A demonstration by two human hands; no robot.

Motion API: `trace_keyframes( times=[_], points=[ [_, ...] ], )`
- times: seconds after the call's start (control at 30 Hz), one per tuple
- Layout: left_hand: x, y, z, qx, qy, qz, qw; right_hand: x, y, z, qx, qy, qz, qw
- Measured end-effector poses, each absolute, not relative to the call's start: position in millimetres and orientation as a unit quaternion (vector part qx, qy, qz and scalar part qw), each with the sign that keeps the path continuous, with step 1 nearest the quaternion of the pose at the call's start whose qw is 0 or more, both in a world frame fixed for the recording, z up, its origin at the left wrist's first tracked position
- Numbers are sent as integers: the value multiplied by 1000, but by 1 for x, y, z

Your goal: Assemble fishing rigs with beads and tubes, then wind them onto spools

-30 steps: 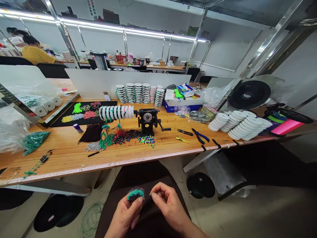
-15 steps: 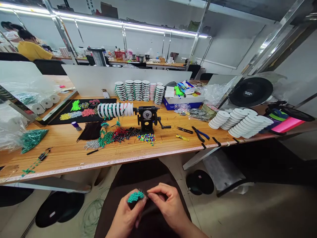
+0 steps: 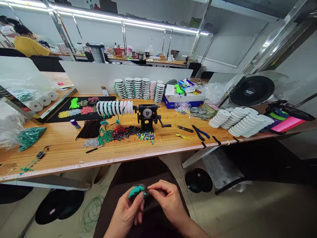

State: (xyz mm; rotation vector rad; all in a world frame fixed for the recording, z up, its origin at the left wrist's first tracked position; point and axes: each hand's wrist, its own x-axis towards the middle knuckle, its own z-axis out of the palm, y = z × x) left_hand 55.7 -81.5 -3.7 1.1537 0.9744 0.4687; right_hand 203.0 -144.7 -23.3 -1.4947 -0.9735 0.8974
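Note:
Over the dark lap, my left hand (image 3: pixel 129 209) is closed on a rounded cluster of green beads (image 3: pixel 136 190), gripped between thumb and fingers. Fine dark wire-like ends stick up along the cluster's far edge. Just to its right, my right hand (image 3: pixel 168 200) pinches with thumb and forefinger, the tips close to the cluster's right edge. What sits in that pinch is too small to make out.
Ahead is a wooden table with a black hand-cranked winder (image 3: pixel 148 118) carrying white spools (image 3: pixel 115 107). Piles of green tubes (image 3: pixel 107 136) and coloured beads (image 3: pixel 146 136) lie before it. Pliers (image 3: pixel 200 133) and stacked white discs (image 3: pixel 244 122) are to the right. A person in yellow (image 3: pixel 31 46) sits far left.
My left hand has turned the bead cluster, so its wire-like ends show more clearly. The right hand has shifted slightly up and stays pinched beside it.

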Motion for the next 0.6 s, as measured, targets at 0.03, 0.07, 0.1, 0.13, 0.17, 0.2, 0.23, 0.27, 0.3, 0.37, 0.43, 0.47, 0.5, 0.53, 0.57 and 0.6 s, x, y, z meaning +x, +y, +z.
trace_keyframes(
  times=[0.03,0.07,0.1,0.13,0.17,0.2,0.23,0.27,0.3,0.37,0.43,0.47,0.5,0.53,0.57,0.6],
  points=[
    [56,-81,-4,506,439,203,714,205,-145,-24,-634,-426,359,536],
    [56,-81,-5,490,441,195,726,207,-146,-25,-639,-443,342,528],
    [56,-81,-6,473,443,190,738,208,-146,-26,-644,-458,327,519],
    [55,-81,-8,456,444,188,748,210,-147,-26,-648,-473,313,509],
    [55,-82,-9,441,444,188,757,210,-148,-27,-652,-486,301,498],
    [54,-82,-11,431,443,191,763,211,-149,-27,-656,-498,290,488],
    [54,-83,-12,425,441,195,766,210,-150,-27,-660,-508,279,478],
    [53,-83,-13,422,440,199,767,210,-151,-27,-664,-516,271,469],
    [53,-84,-14,422,440,203,766,210,-152,-27,-668,-521,266,460],
    [52,-85,-15,425,438,210,763,209,-153,-27,-673,-526,262,449],
    [52,-86,-17,431,437,211,761,208,-153,-27,-675,-529,260,443],
    [53,-86,-18,432,437,212,760,208,-153,-27,-676,-530,260,441],
    [53,-86,-19,433,438,211,759,208,-153,-26,-676,-532,260,440],
    [54,-85,-19,433,439,211,758,208,-153,-26,-675,-532,259,440],
    [54,-85,-19,432,441,210,758,208,-153,-26,-675,-531,259,442],
    [55,-85,-18,431,443,209,758,208,-153,-25,-673,-530,261,444]
  ],
)
